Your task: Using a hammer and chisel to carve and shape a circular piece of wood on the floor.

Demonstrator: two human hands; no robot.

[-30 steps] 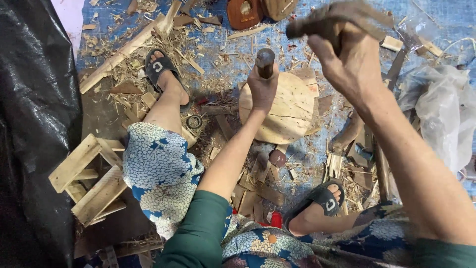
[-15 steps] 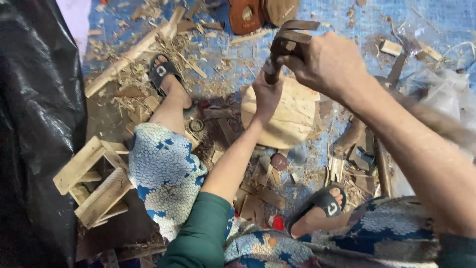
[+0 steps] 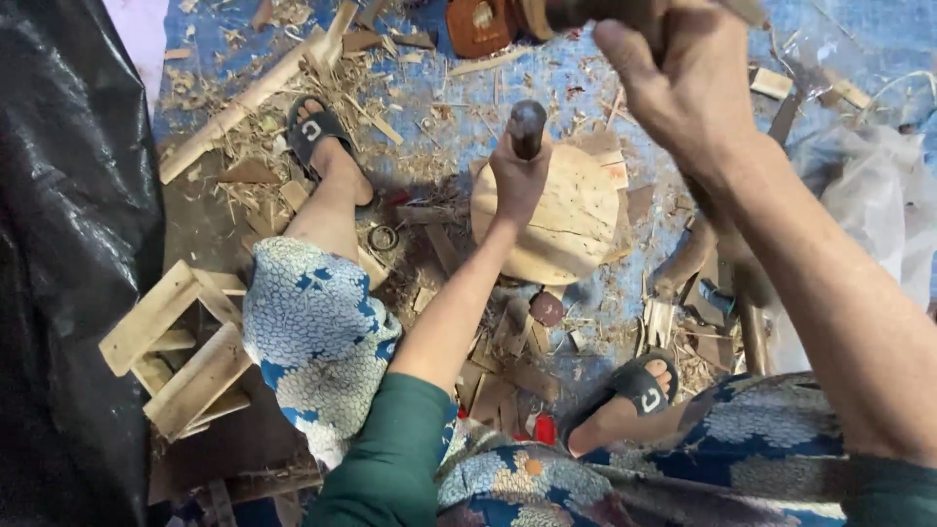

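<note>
On the round wooden block (image 3: 561, 220) lying among shavings on the floor between the person's feet, the left hand (image 3: 517, 176) has its grip wrapped tight around a dark-handled chisel (image 3: 527, 125) held upright, while the right hand (image 3: 683, 78) hangs raised close to the camera, its grip closed on a mallet (image 3: 586, 12) whose head is cut off by the top edge. A blow landing off-centre could glance from the chisel's rounded top onto the left fingers, or tip the blade across the block. The chisel's tip and the workpiece under it are hidden behind the left hand.
</note>
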